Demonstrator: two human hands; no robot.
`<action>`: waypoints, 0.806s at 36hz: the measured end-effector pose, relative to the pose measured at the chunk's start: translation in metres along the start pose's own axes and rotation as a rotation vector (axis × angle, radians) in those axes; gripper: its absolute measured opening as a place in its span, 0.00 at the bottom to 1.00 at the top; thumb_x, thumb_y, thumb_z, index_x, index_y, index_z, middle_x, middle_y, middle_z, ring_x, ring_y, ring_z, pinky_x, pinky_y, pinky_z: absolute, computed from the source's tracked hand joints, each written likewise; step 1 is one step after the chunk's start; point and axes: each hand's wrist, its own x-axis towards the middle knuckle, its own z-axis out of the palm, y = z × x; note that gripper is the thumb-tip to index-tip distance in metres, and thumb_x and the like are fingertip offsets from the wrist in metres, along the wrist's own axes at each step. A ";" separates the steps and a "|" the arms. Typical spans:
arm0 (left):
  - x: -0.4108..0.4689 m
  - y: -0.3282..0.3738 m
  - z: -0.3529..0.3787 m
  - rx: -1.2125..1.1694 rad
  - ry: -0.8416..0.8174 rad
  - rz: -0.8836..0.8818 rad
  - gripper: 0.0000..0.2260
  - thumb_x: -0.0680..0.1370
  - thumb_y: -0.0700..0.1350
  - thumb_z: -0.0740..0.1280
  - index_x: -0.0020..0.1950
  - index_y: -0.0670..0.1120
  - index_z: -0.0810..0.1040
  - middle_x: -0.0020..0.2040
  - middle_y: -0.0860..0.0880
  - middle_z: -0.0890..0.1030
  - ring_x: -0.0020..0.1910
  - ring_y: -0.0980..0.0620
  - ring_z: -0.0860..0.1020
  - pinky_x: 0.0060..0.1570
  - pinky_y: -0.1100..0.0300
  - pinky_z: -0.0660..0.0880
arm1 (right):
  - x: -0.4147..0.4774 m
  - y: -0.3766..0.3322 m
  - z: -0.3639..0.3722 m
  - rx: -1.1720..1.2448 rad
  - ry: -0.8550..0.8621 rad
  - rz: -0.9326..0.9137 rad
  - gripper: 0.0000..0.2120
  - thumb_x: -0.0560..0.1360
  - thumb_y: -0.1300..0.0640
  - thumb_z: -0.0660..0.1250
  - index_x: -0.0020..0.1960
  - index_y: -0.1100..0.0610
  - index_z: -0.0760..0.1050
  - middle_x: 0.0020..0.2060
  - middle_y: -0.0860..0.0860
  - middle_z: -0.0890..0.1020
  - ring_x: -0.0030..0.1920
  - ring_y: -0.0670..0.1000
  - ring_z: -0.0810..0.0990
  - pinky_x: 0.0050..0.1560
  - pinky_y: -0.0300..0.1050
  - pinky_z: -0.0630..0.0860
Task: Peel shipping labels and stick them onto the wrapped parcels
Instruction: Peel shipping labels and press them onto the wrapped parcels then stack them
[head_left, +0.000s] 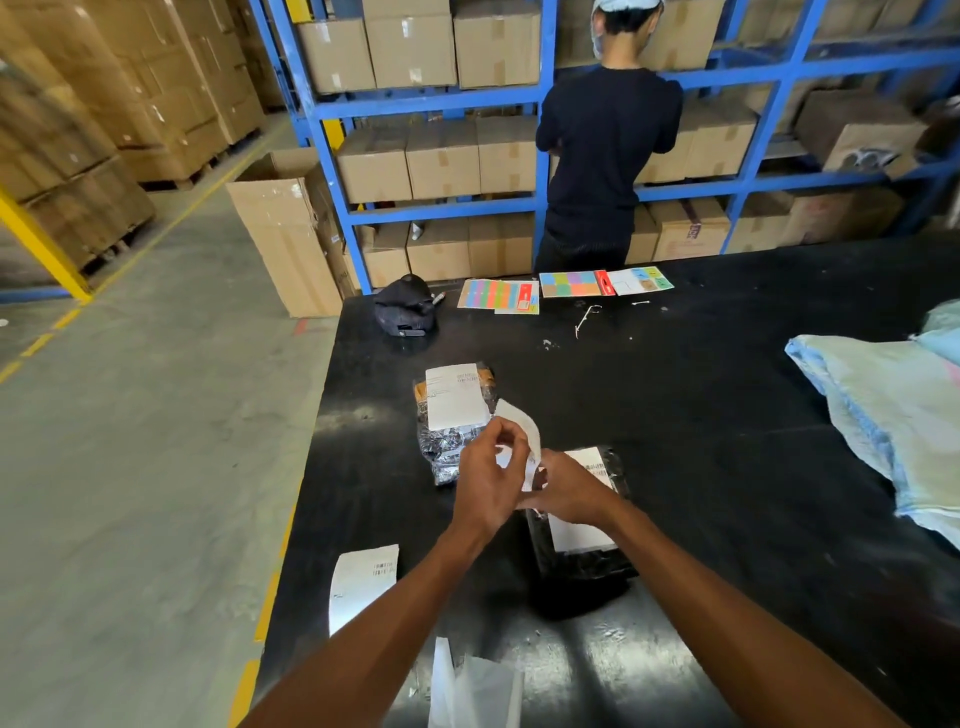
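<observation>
You hold a curled label (525, 434) over the black worktop (727, 415).
Fingers of your left hand (485, 475) and right hand (569, 491) pinch it, above a wrapped parcel (587, 566).

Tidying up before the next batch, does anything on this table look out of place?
A loose label lies alone near the left edge of the table, on no parcel. At the near edge sit pale crumpled sheets, and small white scraps litter the far side by the coloured sheets.

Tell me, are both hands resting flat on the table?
No, the left hand and right hand both pinch a white label above the table.
</observation>
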 end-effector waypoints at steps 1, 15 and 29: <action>0.001 -0.003 -0.001 -0.002 -0.002 -0.017 0.04 0.80 0.43 0.66 0.46 0.49 0.77 0.43 0.59 0.81 0.46 0.62 0.79 0.46 0.70 0.75 | -0.001 0.001 -0.003 0.045 0.008 0.018 0.32 0.62 0.39 0.78 0.63 0.51 0.79 0.48 0.53 0.86 0.40 0.49 0.82 0.46 0.50 0.82; 0.005 -0.026 -0.002 -0.101 -0.045 -0.145 0.04 0.81 0.44 0.66 0.46 0.50 0.77 0.47 0.53 0.84 0.48 0.52 0.82 0.51 0.49 0.81 | 0.009 -0.002 -0.031 0.343 0.298 0.062 0.06 0.78 0.61 0.71 0.52 0.56 0.75 0.42 0.53 0.86 0.42 0.53 0.88 0.49 0.56 0.85; 0.014 -0.014 -0.006 -0.077 -0.036 -0.001 0.04 0.81 0.41 0.66 0.47 0.47 0.77 0.43 0.56 0.82 0.44 0.55 0.81 0.48 0.65 0.77 | 0.011 0.011 -0.028 0.133 0.107 0.008 0.29 0.68 0.48 0.81 0.66 0.51 0.79 0.58 0.43 0.82 0.59 0.42 0.82 0.63 0.47 0.79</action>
